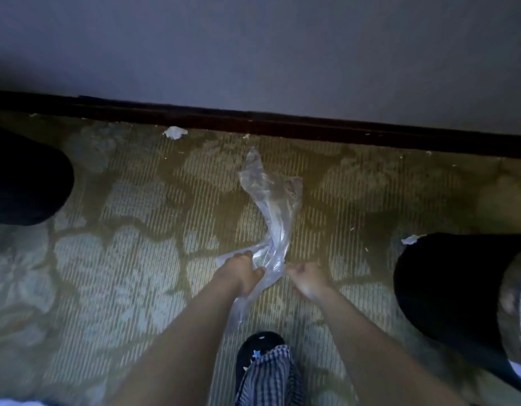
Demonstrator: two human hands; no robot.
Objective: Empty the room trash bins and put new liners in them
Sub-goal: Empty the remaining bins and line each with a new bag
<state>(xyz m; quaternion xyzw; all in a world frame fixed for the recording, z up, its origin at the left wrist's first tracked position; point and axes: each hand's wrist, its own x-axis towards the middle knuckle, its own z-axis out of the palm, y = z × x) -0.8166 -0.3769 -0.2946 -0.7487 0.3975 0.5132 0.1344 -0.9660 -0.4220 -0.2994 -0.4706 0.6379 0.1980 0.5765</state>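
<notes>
Single head view, looking steeply down at carpet (136,288) near wall (253,54), close above outstretched forearms

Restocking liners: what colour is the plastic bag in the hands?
The thin plastic liner bag is clear, see-through; head view shows it best.

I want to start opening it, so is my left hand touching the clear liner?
Touching. The head view shows the left hand with its fingers curled round the bunched lower end of the clear liner.

open carpet (142,230) between black bins (446,291), wall (282,54) ahead
</notes>
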